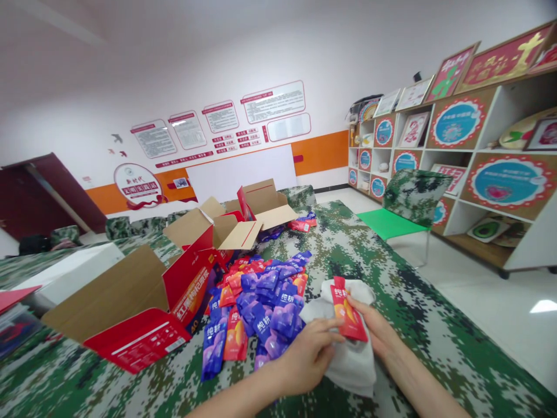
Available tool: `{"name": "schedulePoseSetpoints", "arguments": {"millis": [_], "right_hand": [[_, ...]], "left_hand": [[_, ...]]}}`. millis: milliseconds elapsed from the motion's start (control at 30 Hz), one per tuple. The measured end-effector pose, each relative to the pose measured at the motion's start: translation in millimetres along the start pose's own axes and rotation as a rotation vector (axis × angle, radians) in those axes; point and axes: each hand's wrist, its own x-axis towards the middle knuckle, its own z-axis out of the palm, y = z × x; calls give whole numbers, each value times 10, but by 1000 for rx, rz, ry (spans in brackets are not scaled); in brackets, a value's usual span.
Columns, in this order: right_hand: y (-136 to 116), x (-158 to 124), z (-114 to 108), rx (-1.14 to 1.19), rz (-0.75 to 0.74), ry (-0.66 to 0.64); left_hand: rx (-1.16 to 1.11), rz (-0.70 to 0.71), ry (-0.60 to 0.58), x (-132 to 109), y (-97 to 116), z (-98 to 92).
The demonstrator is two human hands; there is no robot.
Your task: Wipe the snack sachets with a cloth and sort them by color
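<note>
One red sachet (348, 313) in right hand's closed grip (378, 328)

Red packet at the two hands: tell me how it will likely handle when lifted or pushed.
The red packet will probably flex, since it looks like a soft film pouch. Being flattish, it seems unlikely to roll. Its smooth-looking surface may be slippery, though the rumpled white cloth beneath could add grip.

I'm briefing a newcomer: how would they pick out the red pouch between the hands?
On the camouflage-patterned table, find the heap of red and purple pouches, then the white cloth to its right. The red pouch shows against that cloth, between the left hand and right hand. Unlike the heap's red pouches, it is set apart, with no purple ones around it.
</note>
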Motion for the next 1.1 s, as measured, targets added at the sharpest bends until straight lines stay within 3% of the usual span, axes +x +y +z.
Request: {"name": "schedulePoseSetpoints", "arguments": {"millis": [67,133,200,300,433,533,633,800,967,1100], "right_hand": [[32,-1,31,-63,-108,75],[68,-10,74,-137,-217,130],[100,-16,110,-230,-325,178],[116,-2,124,-420,-463,289],[62,43,74,-694,-557,502],[25,34,52,-826,-816,622],[70,-19,72,-931,-978,522],[272,-63,106,-1113,-728,150],[371,-38,78,-1132,-681,101],[397,-41,58,-1215,-734,19]], "left_hand": [[-166,-91,148,76,-85,98],[-382,-243,325,167,-204,237],[-612,-414,430,262,-330,373],[-828,-547,429,376,-463,487],[-910,-547,393,436,-486,461],[-861,-542,463,435,-482,416],[-711,-536,556,413,-520,410],[-637,-432,593,389,-519,435],[-716,-309,569,404,-381,414],[-892,-320,586,420,-355,364]]}}
